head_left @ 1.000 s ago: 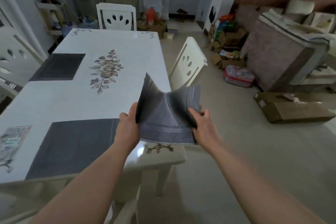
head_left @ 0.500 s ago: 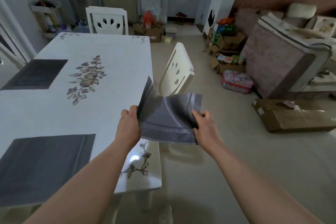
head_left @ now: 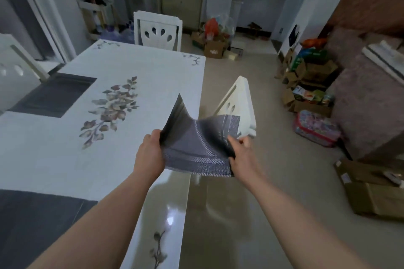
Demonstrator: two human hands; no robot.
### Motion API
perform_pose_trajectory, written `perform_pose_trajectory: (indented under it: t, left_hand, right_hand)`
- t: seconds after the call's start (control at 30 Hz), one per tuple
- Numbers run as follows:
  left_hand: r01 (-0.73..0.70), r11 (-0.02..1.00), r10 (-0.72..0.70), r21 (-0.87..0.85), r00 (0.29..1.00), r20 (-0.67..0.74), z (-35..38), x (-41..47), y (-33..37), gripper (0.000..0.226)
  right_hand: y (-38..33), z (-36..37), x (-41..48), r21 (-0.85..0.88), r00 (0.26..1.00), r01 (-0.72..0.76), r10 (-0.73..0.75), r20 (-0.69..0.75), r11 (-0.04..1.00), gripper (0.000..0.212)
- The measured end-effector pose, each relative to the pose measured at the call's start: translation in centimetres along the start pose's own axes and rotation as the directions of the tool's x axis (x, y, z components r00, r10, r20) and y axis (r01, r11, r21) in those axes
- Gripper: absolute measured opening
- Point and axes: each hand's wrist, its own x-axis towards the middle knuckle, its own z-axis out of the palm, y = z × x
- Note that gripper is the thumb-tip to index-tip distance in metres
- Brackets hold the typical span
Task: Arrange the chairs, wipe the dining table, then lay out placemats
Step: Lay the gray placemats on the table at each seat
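Placemat work, head view: the held placemat [head_left: 196, 144] is grey and woven. It is gripped at both side edges, so it sags into a trough and one far corner stands up.
Left hand [head_left: 149, 155]: curled round the mat's left edge, above the dining table [head_left: 153, 67] near its right rim.
Right hand [head_left: 242, 155]: pinches the right edge, past the rim and over the floor; the hands are apart with the mat between them.
Near placemat [head_left: 32, 225]: flat, below-left of the left hand.
Far placemat [head_left: 54, 94]: flat, well left and beyond.
Side chair [head_left: 238, 102]: just beyond the right hand; this mat is probably meant for its place.
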Motion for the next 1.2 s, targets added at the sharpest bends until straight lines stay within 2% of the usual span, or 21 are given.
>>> perform_pose_trajectory:
  t: [0.3, 0.47, 0.63, 0.73, 0.93, 1.03, 1.2]
  left_hand:
    - [0.151, 0.988, -0.152, -0.020, 0.973, -0.171, 0.9, 3.8, -1.8, 0.041]
    - [0.260, 0.965, -0.256, -0.019, 0.934, -0.249, 1.9, 5.6, -2.2, 0.041]
    - [0.461, 0.884, -0.457, -0.082, 0.813, -0.360, 3.7, 6.0, -0.9, 0.039]
    - [0.515, 0.850, -0.510, -0.107, 0.757, -0.409, 4.7, 6.0, -0.4, 0.038]
    - [0.599, 0.790, -0.587, -0.132, 0.676, -0.445, 6.0, 5.4, -1.2, 0.036]
    - [0.636, 0.758, -0.622, -0.147, 0.635, -0.458, 6.0, 5.9, -2.2, 0.035]
    - [0.656, 0.731, -0.650, -0.186, 0.589, -0.480, 5.4, 7.8, -4.8, 0.038]
  right_hand:
    - [-1.1, 1.5, 9.5, 0.007, 0.985, 0.147, -0.147, 0.090, 0.989, 0.073]
    - [-1.1, 3.0, 14.4, 0.039, 0.939, 0.295, -0.297, 0.172, 0.955, 0.072]
    - [-0.6, 4.3, 20.3, 0.099, 0.823, 0.488, -0.495, 0.278, 0.867, 0.070]
    - [-0.7, 5.4, 22.5, 0.112, 0.756, 0.572, -0.576, 0.311, 0.812, 0.067]
    - [-1.7, 8.1, 25.0, 0.172, 0.656, 0.636, -0.645, 0.392, 0.752, 0.061]
    - [-3.2, 9.9, 26.3, 0.250, 0.646, 0.594, -0.639, 0.419, 0.765, 0.042]
    - [-6.3, 13.1, 28.9, 0.265, 0.569, 0.649, -0.686, 0.454, 0.714, 0.051]
